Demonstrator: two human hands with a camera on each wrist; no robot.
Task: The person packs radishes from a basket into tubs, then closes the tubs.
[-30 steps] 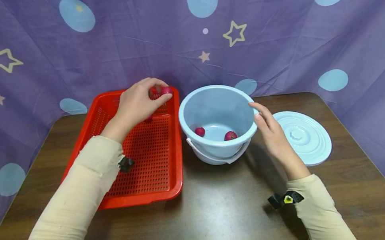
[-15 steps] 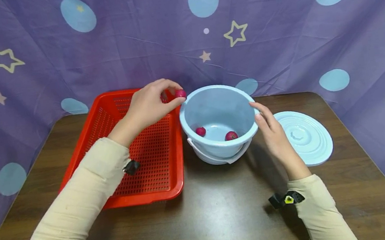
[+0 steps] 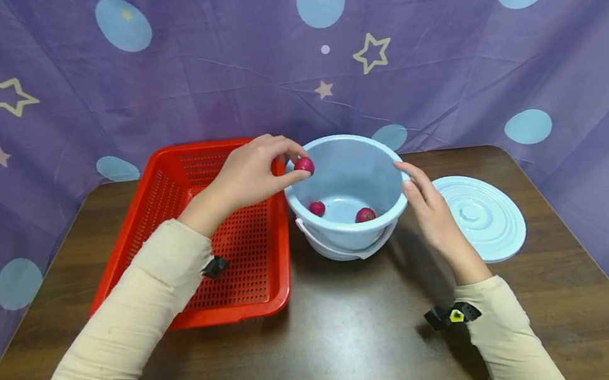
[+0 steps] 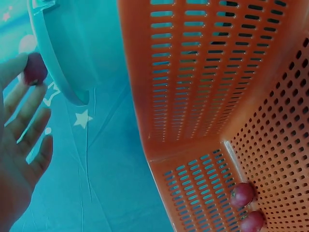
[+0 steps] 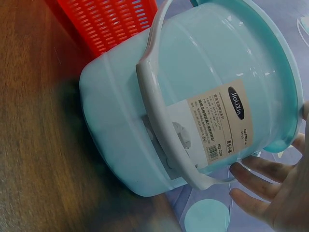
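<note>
Starry purple cloth [image 3: 242,52] backs the bucket [image 3: 359,167]; left hand [image 3: 253,172] pinches red fruit [image 3: 304,166] at ten o'clock, right hand [image 3: 435,215] holds its rim [image 3: 338,137] at three.

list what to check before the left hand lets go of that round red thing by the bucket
1. Grip: ok, the left hand pinches the round red item.
2. Bucket support: ok, the bucket stands upright, the right hand touching its rim.
3. Opening: ok, the lid lies on the table, off the bucket.
4. Handle: ok, the handle hangs down outside, not across the opening.
5. Item fully inside the rim: cannot tell, it overlaps the opening's left side in the head view.
6. Basket emptied: not ok, two more red items lie in the red basket.
</note>
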